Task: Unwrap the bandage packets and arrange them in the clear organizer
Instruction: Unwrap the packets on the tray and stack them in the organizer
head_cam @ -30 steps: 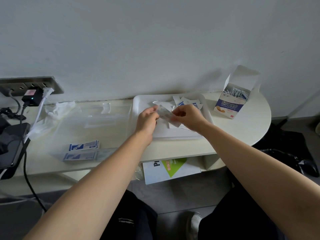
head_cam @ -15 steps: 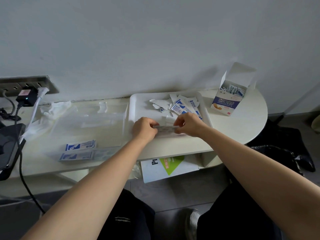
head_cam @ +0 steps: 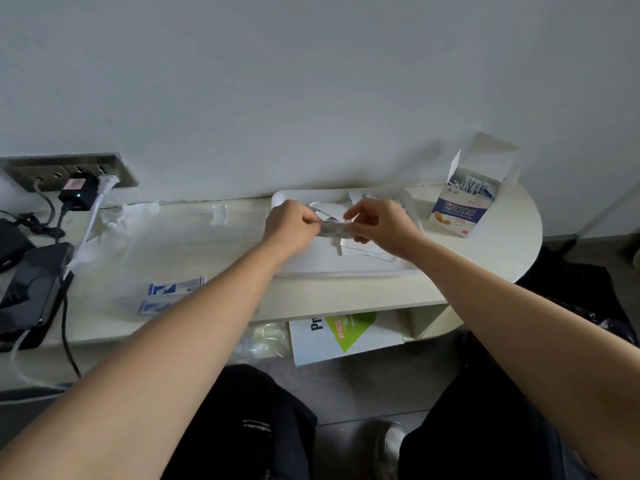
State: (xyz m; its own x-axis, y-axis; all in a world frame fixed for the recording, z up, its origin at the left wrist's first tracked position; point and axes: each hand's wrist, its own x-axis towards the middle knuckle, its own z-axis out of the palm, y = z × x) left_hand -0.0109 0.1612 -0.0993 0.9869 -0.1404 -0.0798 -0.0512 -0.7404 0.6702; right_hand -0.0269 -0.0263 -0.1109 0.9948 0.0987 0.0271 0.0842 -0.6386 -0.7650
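Change: hands and packet have been carried from the tray's near rim to above its middle; the packet's left-right lie is unchanged.
Packet: bandage packet (head_cam: pixel 334 230) held in the air over the white tray (head_cam: pixel 346 271); long axis left-right, along the front edge of the table (head_cam: pixel 485 258), nearly level; print blurred.
Left hand (head_cam: pixel 292 225): fingers curled, left end of the packet pinched.
Right hand (head_cam: pixel 379 221): right end pinched between thumb and forefinger.
Tray: set at the table's back edge, right of centre; torn wrappers (head_cam: pixel 367 251) scattered in it, partly hidden by the hands.
Organizer: clear organizer (head_cam: pixel 173 244) laid just left of the tray; two wrapped packets (head_cam: pixel 175 289) seen at its near edge, long axes left-right.
Right end: open bandage box (head_cam: pixel 462 211) stood upright, flap raised, packets seen inside.
Left end: black device (head_cam: pixel 31 289) and cables (head_cam: pixel 67 341); crumpled plastic (head_cam: pixel 128 216) near the back edge.
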